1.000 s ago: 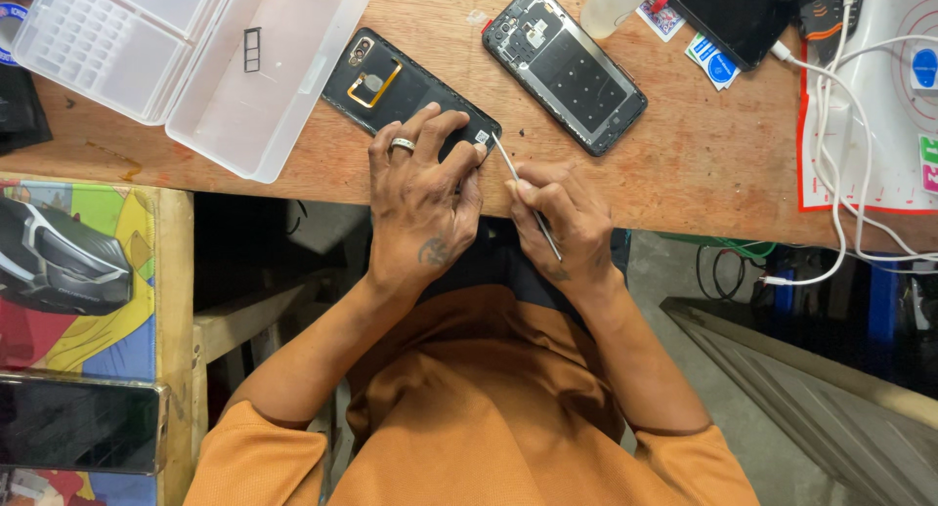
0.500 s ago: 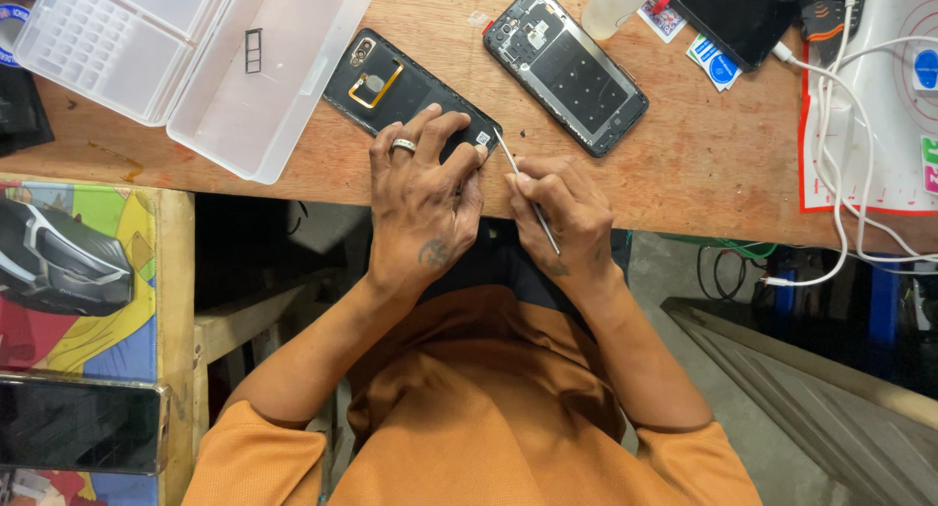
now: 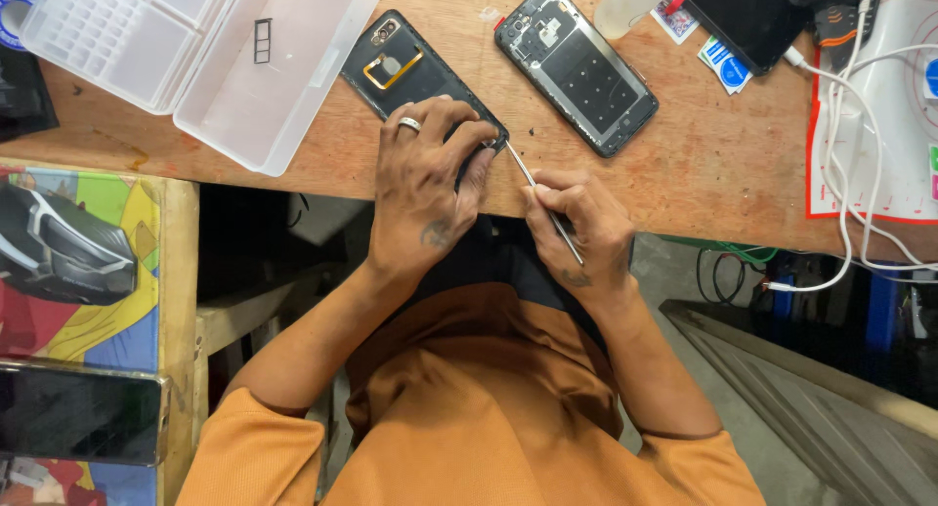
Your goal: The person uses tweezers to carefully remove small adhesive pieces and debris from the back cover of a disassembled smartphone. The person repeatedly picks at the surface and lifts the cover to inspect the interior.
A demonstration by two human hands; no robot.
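At the near edge of the wooden counter point(image 3: 703, 164), the left hand point(image 3: 425, 189), a ring on one finger, presses its fingers down on the near end of a black phone back cover point(image 3: 415, 76), pinning it flat. The right hand point(image 3: 576, 228) has its grip clenched around a thin metal pry tool point(image 3: 543, 203), the tip touching the cover's near corner. The cover lies slanted, with a camera opening at its far end and a gold-edged square in its middle. Just right of it lies an opened phone body point(image 3: 576, 68), dark, its inner frame showing. Toward the far left corner sits a clear plastic compartment box point(image 3: 195, 52), lid open. At the far edge lie small blue-and-white and red stickers point(image 3: 721, 62) beside a pale bottle point(image 3: 630, 3). On the right edge a white mat with a red border point(image 3: 879, 125) carries white cables point(image 3: 850, 145).
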